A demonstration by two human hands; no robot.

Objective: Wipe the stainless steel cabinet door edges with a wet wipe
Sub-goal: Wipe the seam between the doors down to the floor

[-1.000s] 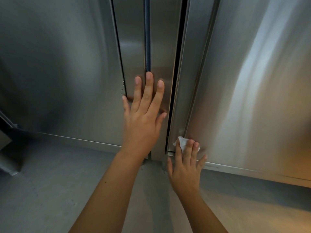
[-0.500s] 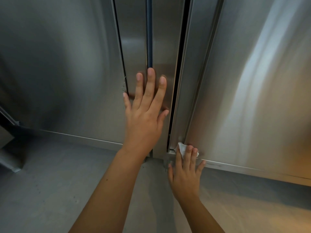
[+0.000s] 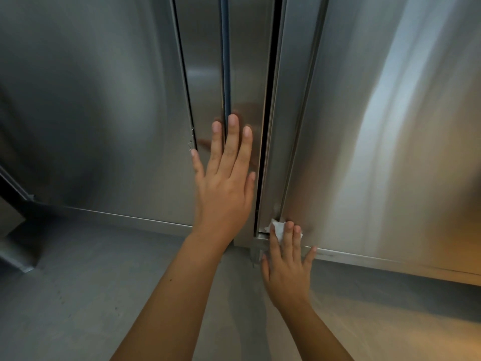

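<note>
Wet wipe: We see the wet wipe (image 3: 279, 229) as a small white wad at the bottom left corner of the right door (image 3: 390, 152), where the door's vertical edge (image 3: 291, 126) meets its bottom edge (image 3: 377, 259).
Right hand: Our right hand (image 3: 289, 272) lays straight fingers over the wipe and presses it to the steel. The fingers are not curled round it, and the thumb and little finger are spread.
Left hand: Our left hand (image 3: 223, 188) lies flat on the centre post (image 3: 244, 74), fingers straight, holding nothing. The middle finger sits over the dark seal (image 3: 225, 61). We judge it a brace.
Done: With the wipe at the foot of the vertical edge, we take that run to be at its end, or only at its start. The steel shows no wet trace that would tell us which.
Left: The bottom edge runs off to the right with no sign of wiping. The left door (image 3: 91, 113) and its edges also look untouched.
Around: A grey floor (image 3: 78, 295) lies just below the doors.
</note>
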